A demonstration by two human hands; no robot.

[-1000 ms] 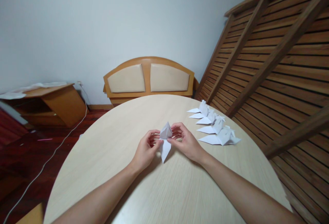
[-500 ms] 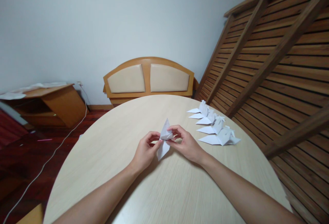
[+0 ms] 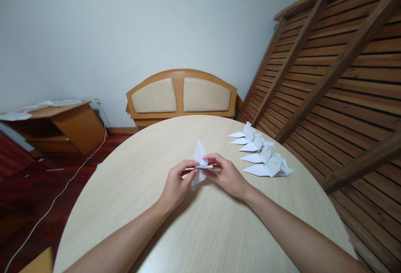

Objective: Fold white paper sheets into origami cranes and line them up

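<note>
A white folded paper figure is held just above the table, with one pointed flap up and another pointing down toward me. My left hand pinches its left side between thumb and fingers. On the opposite side, my right hand grips it the same way, fingertips near the middle fold. Part of the paper's centre is hidden behind the fingers. To the right stands a row of several finished-looking folded paper figures, each with a long point facing left.
The round pale wooden table fills the foreground. Behind it stands a headboard with two cream panels. A slatted wooden frame leans along the right. At left are a low cabinet and a white cable on the floor.
The paper figure has tilted between my hands: its upper flap stands more upright and farther left, and the middle fold now shows edge-on. Both hands keep hold of it.
</note>
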